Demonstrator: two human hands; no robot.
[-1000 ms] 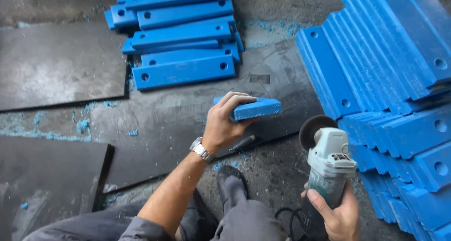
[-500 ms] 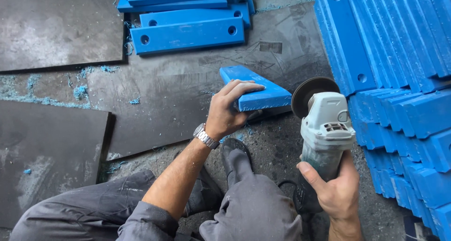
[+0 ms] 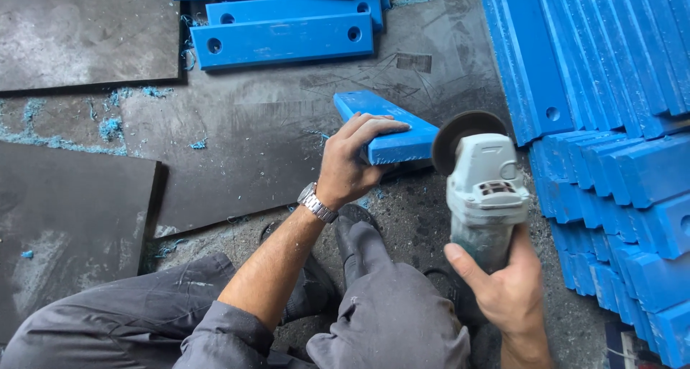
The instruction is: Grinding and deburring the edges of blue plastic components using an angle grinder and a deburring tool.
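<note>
Dark, scuffed rubber sheets (image 3: 273,139) cover a gritty workshop floor (image 3: 410,218), with blue shavings (image 3: 108,128) scattered along their edges.

At the middle of the view the left hand (image 3: 352,164) is clamped on a blue plastic block (image 3: 388,128): the fingers curl over its upper face and near end, and the thumb presses in below. The block is tilted, its near end raised in the hand and its far end running away toward the far edge of the big sheet. A metal wristwatch (image 3: 316,202) sits on that wrist, and the bare forearm leads back to a grey sleeve (image 3: 230,326).

Just to the right of the block, the right hand (image 3: 507,290) is closed around the body of a pale grey angle grinder (image 3: 485,189), thumb on its left side. The grinder points away from the person, and its dark disc (image 3: 460,135) stands just beside the block's near right end; I cannot tell whether the two touch.

Below the hands lie the person's grey trouser legs (image 3: 388,311) and a dark shoe (image 3: 352,225) on the floor.

Farther out, flat blue bars with holes (image 3: 284,42) lie in a loose stack by the far edge of the sheet. Along the floor's right side, a large stack of blue bars (image 3: 611,89) leans in rows. Another dark sheet (image 3: 72,225) lies by the left edge.
</note>
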